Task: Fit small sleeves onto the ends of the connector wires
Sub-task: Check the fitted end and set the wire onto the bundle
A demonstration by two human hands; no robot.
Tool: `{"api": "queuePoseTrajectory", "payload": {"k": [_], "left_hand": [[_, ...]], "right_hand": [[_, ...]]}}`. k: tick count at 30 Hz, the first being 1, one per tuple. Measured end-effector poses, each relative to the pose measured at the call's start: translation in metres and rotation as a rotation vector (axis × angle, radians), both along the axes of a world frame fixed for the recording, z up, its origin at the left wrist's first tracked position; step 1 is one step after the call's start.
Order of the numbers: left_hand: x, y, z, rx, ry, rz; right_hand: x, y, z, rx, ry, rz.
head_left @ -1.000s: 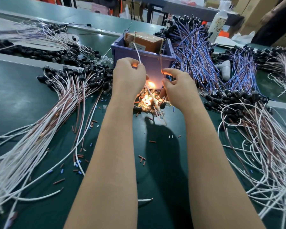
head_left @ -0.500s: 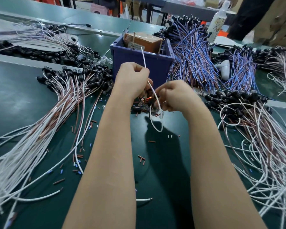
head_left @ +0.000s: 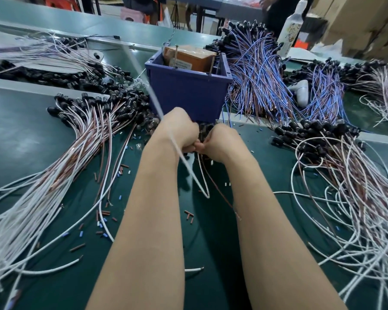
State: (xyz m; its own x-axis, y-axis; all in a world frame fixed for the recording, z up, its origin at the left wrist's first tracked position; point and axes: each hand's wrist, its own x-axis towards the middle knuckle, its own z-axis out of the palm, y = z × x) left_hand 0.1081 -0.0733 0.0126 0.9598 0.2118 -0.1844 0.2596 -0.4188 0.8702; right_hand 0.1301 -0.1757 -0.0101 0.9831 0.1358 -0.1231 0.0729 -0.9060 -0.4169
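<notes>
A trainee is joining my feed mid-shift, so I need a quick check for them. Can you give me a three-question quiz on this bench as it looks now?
1. True or false: a brown box sits inside the purple bin.
2. Multiple choice: the bundle of blue-and-brown wires lies (A) left of the bin, (B) right of the bin, (C) inside the bin.
3. Fill in: the left hand grips a ___ wire that loops down toward the green mat.

Key: 1 true; 2 B; 3 white.
</notes>
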Motion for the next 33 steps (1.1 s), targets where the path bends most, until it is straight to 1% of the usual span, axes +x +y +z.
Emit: {"api": "queuePoseTrajectory", "payload": {"k": [2, 4, 6, 8, 10, 12, 15, 18, 20, 22, 23, 24, 25, 27, 28, 30, 32, 33], "left_hand": [[-0.001, -0.001, -0.003, 0.033, 0.030, -0.011], [0.000, -0.001, -0.004, 0.088, 0.036, -0.012], [0.000, 0.001, -0.003, 0.130, 0.024, -0.016], [-0.001, 0.001, 0.000, 0.121, -0.013, -0.041], [-0.003, -0.005, 0.007, 0.005, -0.092, -0.079], [-0.005, -0.014, 0.015, -0.121, -0.172, -0.107], [-0.008, -0.029, 0.026, -0.248, -0.231, -0.156], [-0.012, -0.044, 0.038, -0.362, -0.255, -0.187], [-0.013, -0.059, 0.047, -0.320, -0.274, -0.233], [-0.012, -0.076, 0.057, -0.280, -0.327, -0.263], [-0.011, -0.086, 0.064, -0.304, -0.355, -0.262], [-0.010, -0.097, 0.070, -0.348, -0.373, -0.249], [-0.009, -0.109, 0.076, -0.407, -0.383, -0.226], [-0.008, -0.135, 0.084, -0.547, -0.379, -0.190], [-0.007, -0.150, 0.084, -0.608, -0.372, -0.191], [-0.007, -0.183, 0.080, -0.658, -0.327, -0.218], [-0.007, -0.218, 0.069, -0.649, -0.246, -0.246], [-0.006, -0.233, 0.061, -0.655, -0.189, -0.258]], "right_hand": [[-0.001, 0.002, -0.002, 0.012, -0.014, 0.032], [-0.002, 0.001, -0.001, 0.110, -0.042, 0.041], [-0.001, -0.004, 0.006, 0.308, -0.098, 0.032], [-0.002, -0.012, 0.018, 0.546, -0.125, 0.003], [-0.007, -0.016, 0.030, 0.801, -0.070, -0.009], [-0.014, -0.018, 0.039, 0.998, -0.018, -0.019], [-0.022, -0.026, 0.050, 1.183, 0.026, -0.028], [-0.027, -0.042, 0.060, 1.276, -0.014, -0.060], [-0.033, -0.056, 0.066, 1.242, -0.053, -0.110], [-0.042, -0.075, 0.074, 1.139, -0.049, -0.147], [-0.048, -0.089, 0.078, 1.073, -0.048, -0.158], [-0.054, -0.104, 0.082, 0.986, -0.069, -0.165], [-0.062, -0.121, 0.087, 0.859, -0.125, -0.179], [-0.078, -0.157, 0.095, 0.535, -0.310, -0.236], [-0.085, -0.174, 0.097, 0.409, -0.405, -0.285], [-0.098, -0.203, 0.099, 0.323, -0.502, -0.414], [-0.103, -0.226, 0.092, 0.253, -0.482, -0.548], [-0.101, -0.236, 0.084, 0.206, -0.437, -0.602]]}}
